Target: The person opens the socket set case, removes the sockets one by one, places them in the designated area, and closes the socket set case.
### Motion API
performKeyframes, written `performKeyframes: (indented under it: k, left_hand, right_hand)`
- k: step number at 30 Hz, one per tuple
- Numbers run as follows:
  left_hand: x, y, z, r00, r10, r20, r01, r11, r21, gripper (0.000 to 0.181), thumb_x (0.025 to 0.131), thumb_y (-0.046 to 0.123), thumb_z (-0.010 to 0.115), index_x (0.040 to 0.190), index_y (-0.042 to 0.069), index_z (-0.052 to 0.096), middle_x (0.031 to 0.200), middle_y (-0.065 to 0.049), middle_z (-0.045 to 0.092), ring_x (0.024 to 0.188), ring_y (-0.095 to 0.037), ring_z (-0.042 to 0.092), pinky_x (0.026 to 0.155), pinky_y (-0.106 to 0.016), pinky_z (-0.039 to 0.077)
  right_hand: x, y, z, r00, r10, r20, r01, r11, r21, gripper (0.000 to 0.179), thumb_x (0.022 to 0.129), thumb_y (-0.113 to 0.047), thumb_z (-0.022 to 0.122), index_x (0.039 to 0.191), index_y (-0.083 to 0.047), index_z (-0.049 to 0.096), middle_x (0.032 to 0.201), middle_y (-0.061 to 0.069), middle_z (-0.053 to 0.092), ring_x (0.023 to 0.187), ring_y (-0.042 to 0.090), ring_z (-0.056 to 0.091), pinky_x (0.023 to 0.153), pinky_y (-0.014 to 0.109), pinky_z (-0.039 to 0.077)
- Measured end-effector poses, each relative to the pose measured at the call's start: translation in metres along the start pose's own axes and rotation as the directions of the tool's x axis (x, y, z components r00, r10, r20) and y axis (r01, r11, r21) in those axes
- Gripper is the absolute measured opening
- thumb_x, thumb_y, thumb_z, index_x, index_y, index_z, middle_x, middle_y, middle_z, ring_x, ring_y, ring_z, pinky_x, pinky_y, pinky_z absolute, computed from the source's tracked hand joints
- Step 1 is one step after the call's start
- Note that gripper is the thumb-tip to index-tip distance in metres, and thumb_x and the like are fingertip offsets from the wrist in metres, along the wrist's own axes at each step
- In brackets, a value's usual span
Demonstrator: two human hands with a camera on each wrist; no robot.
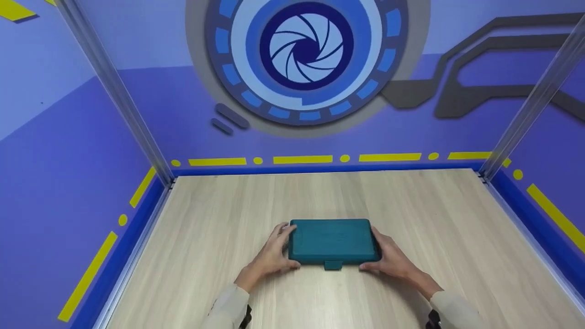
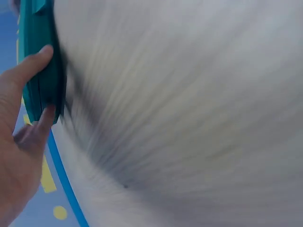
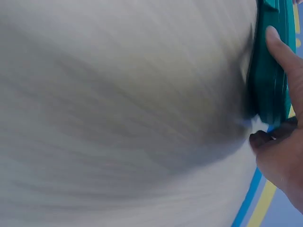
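A closed teal plastic case (image 1: 333,240) with a small front latch tab (image 1: 333,265) is held between two hands over the middle of the table. The left hand (image 1: 275,251) grips its left end, thumb at the front side and fingers round the back corner. At the opposite end, the right hand (image 1: 388,256) holds the case in the same way. In the left wrist view the case (image 2: 42,71) shows its edge, with the thumb pressed on its side. The right wrist view shows the case (image 3: 270,75) under the right thumb; part of that hand is out of frame.
The light wood-grain table (image 1: 205,214) spreads around the case. Blue and purple printed panels (image 1: 151,105) stand at the back and both sides, with metal corner posts (image 1: 114,87) at the left and right.
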State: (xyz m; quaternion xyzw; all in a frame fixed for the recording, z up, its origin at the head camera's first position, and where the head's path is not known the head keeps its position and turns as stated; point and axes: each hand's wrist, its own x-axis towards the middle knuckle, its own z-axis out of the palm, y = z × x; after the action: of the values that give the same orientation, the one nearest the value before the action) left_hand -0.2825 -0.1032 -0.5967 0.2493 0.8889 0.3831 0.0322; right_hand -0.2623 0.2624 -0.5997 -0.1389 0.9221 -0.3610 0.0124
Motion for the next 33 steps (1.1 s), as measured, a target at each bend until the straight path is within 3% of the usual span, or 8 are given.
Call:
performKeyframes:
  k: [4,8,17,20,24,29,33]
  left_hand:
    - [0.002,-0.007,-0.005,0.994,-0.081,0.069,0.088,0.990,-0.111,0.115,0.076,0.025,0.093,0.162,0.001,0.021,0.167,-0.026,0.022,0.153,-0.043,0.030,0.120,-0.054,0.037]
    - [0.003,-0.010,-0.010,0.994,-0.071,0.083,0.087,0.974,-0.207,0.114,0.075,0.020,0.093,0.160,-0.005,0.020,0.165,-0.030,0.023,0.149,-0.043,0.036,0.117,-0.050,0.041]
    - [0.003,-0.005,-0.016,0.996,-0.077,0.043,0.083,0.983,-0.165,0.099,0.078,0.029,0.091,0.154,-0.004,0.038,0.157,-0.028,0.039,0.141,-0.038,0.049,0.110,-0.048,0.049]
    - [0.005,-0.002,-0.019,0.997,-0.074,0.034,0.079,0.983,-0.167,0.094,0.080,0.036,0.089,0.153,-0.002,0.043,0.156,-0.025,0.044,0.137,-0.038,0.054,0.108,-0.049,0.051]
    - [0.006,0.001,-0.022,0.997,-0.071,0.003,0.069,0.967,-0.244,0.083,0.085,0.041,0.084,0.150,0.002,0.049,0.152,-0.022,0.051,0.130,-0.037,0.062,0.104,-0.048,0.055]
    - [0.010,0.005,-0.025,0.988,-0.092,-0.125,0.047,0.943,-0.328,0.065,0.090,0.041,0.079,0.142,0.008,0.061,0.137,-0.014,0.067,0.117,-0.028,0.071,0.099,-0.043,0.059]
    - [0.014,0.006,-0.024,0.972,-0.106,-0.208,0.027,0.936,-0.350,0.055,0.093,0.038,0.076,0.140,0.012,0.064,0.132,-0.011,0.071,0.118,-0.023,0.071,0.098,-0.036,0.059]
  right_hand:
    - [0.001,-0.001,0.001,0.999,0.025,0.044,-0.027,0.999,0.045,0.117,0.076,-0.036,0.091,0.157,0.012,0.021,0.159,0.035,0.033,0.147,0.051,0.036,0.117,0.063,0.035]
    - [0.004,-0.002,0.003,0.999,0.012,0.045,-0.016,0.996,0.091,0.114,0.078,-0.034,0.090,0.157,0.011,0.022,0.160,0.033,0.031,0.149,0.049,0.034,0.118,0.061,0.034]
    - [-0.002,-0.002,-0.002,0.999,0.008,0.044,-0.013,0.992,0.125,0.104,0.087,-0.038,0.082,0.159,0.007,0.022,0.162,0.029,0.030,0.150,0.045,0.034,0.119,0.059,0.033]
    - [-0.005,-0.003,-0.007,1.000,-0.012,-0.011,0.013,0.994,0.108,0.097,0.088,-0.040,0.080,0.156,0.007,0.030,0.159,0.028,0.037,0.146,0.044,0.041,0.115,0.059,0.038]
    - [-0.005,-0.006,-0.013,0.986,-0.045,-0.158,0.055,0.997,0.058,0.081,0.086,-0.037,0.083,0.148,0.003,0.049,0.146,0.026,0.055,0.133,0.039,0.058,0.107,0.058,0.049]
    - [0.008,-0.012,-0.019,0.945,-0.067,-0.320,0.092,0.994,0.064,0.059,0.085,-0.032,0.085,0.136,-0.008,0.067,0.129,0.015,0.071,0.114,0.028,0.072,0.096,0.046,0.059]
    - [0.017,-0.017,-0.022,0.921,-0.056,-0.385,0.098,0.991,0.090,0.050,0.084,-0.030,0.085,0.129,-0.013,0.072,0.115,0.009,0.078,0.099,0.024,0.077,0.087,0.042,0.062]
